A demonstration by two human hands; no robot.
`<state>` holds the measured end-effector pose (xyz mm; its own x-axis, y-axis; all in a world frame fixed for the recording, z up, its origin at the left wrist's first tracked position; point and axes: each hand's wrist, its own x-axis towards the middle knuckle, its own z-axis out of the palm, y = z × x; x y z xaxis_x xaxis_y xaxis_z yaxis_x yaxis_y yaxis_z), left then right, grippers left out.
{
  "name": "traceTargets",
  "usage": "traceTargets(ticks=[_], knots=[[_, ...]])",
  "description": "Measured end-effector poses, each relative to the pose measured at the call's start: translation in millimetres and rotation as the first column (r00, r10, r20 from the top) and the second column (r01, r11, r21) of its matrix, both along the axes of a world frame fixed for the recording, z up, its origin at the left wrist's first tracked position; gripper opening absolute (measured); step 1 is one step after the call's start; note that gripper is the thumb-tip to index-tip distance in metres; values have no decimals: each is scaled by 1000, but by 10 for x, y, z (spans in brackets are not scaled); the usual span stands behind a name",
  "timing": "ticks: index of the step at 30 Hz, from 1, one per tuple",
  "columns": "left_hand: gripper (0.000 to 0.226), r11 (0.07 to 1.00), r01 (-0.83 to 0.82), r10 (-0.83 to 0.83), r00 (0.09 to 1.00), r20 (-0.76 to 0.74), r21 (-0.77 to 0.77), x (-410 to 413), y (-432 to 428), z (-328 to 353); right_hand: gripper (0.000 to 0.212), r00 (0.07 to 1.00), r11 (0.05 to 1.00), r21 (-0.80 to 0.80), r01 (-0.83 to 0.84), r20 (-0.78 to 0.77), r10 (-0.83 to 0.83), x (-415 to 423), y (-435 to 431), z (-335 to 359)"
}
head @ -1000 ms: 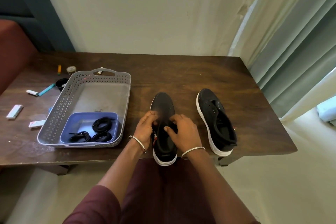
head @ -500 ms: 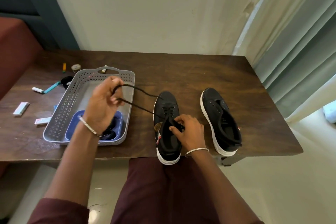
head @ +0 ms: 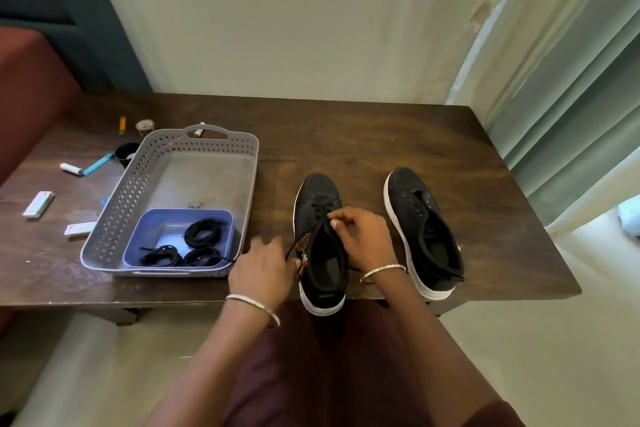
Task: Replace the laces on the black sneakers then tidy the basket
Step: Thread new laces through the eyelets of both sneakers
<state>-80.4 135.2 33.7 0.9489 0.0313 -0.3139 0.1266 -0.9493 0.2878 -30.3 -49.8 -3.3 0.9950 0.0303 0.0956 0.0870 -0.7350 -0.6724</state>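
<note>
Sneaker: black canvas sneaker with a white sole (head: 317, 189), on the dark wooden bench (head: 346, 135), toe pointing away
Lace: thin black cord lace (head: 304, 238), running from the eyelets towards the left
Left grip (head: 261, 270): blurred, seems to pinch the lace's free end
Right grip (head: 363, 236): fingertips pinch the lace at the eyelets
Handling: lace probably limp and light; best held by its tip for threading

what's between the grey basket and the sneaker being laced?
Head view: mostly bare table; nearer the front edge, the left hand pinching the lace sits between basket and sneaker.
</note>
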Motion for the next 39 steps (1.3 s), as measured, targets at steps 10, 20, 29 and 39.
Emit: traceTargets(ticks=[10, 20, 29, 39], knots=[[14, 938, -92, 196, 936, 293, -334, 340, -409, -229, 23, 978, 933, -324, -157, 81, 193, 159, 42, 80], [22, 781, -267, 354, 934, 48, -564, 453, -241, -340, 16, 823, 731, -666, -150, 326, 466, 286, 95, -75], [25, 815, -286, 353, 935, 40, -504, 458, -263, -300, 15, 866, 693, 560, 454, -461, -194, 234, 64, -211], [18, 822, -284, 339, 940, 23, -493, 470, -235, -333, 19, 860, 781, -619, -81, 353, 369, 143, 96, -50]])
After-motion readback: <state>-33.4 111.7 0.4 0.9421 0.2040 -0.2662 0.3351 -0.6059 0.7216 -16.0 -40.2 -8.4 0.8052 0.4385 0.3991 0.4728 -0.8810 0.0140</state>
